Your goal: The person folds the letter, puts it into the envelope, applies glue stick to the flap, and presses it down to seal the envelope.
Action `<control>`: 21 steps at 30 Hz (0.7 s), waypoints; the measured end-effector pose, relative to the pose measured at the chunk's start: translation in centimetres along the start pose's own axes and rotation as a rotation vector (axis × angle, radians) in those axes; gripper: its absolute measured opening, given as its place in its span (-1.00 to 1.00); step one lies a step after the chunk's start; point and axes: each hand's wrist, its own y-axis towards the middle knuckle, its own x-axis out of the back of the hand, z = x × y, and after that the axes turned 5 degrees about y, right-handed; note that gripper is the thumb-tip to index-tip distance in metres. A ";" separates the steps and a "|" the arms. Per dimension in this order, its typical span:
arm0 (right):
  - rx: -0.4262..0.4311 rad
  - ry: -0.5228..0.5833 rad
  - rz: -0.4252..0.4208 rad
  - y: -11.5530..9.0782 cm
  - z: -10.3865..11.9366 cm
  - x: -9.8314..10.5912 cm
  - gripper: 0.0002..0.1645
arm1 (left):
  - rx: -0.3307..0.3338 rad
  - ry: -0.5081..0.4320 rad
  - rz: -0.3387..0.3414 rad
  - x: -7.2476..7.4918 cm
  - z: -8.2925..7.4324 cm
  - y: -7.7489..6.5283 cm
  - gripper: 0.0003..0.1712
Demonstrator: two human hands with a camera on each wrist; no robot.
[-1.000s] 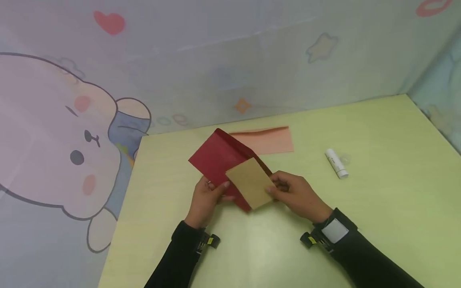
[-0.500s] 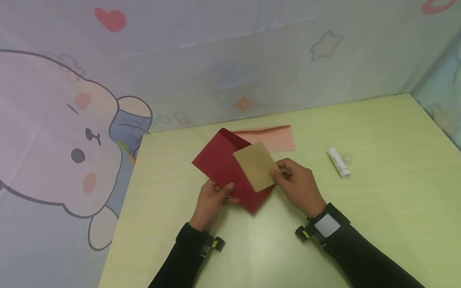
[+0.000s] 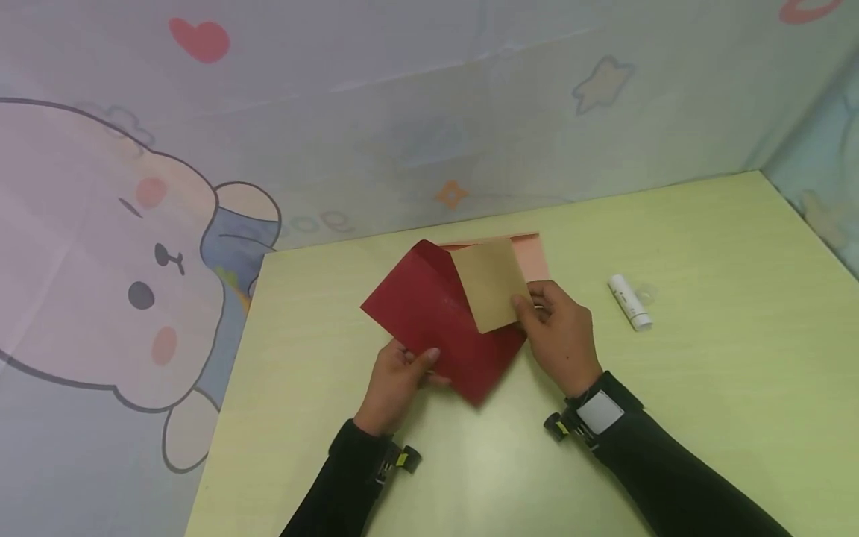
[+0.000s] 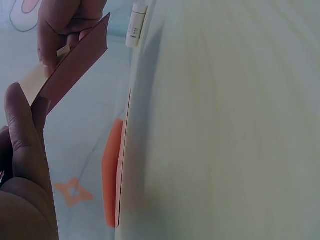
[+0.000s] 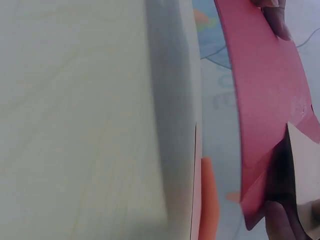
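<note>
My left hand (image 3: 394, 384) grips the lower left edge of a red envelope (image 3: 429, 317), thumb in front. A small tan card (image 3: 486, 280) is pinched by its right side between the thumb and fingers of my right hand (image 3: 562, 339). In the head view the card overlaps the upper right part of the envelope. Seen from the right wrist, the card (image 5: 306, 170) stands at an angle to the red paper (image 5: 265, 85), with a dark gap between them. The left wrist view has both papers held up above the tabletop.
A pink envelope (image 3: 532, 257) lies at the back of the pale table (image 3: 711, 246), partly hidden behind the card. To the right lies a white glue stick (image 3: 629, 302) beside a small clear cap (image 3: 646, 293). A printed cloth (image 3: 376, 134) hangs behind the table.
The right hand has carried the tan card up and away from me, from the envelope's lower right to its upper right. The envelope, now flatter to view, has shifted slightly right in the left hand.
</note>
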 end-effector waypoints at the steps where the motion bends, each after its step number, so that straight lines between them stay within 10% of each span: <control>1: 0.003 0.016 -0.011 0.0 0.0 0.0 -0.69 | -0.003 -0.001 0.006 0.0 0.0 -0.1 -0.57; 10: 0.052 0.016 -0.062 0.1 -0.3 -0.2 -0.71 | -0.021 -0.017 0.039 0.1 -0.1 -0.3 -0.56; 21: 0.120 -0.073 0.088 -0.2 -0.7 -0.1 -0.79 | -0.039 -0.072 -0.028 0.4 -0.1 -0.3 -0.59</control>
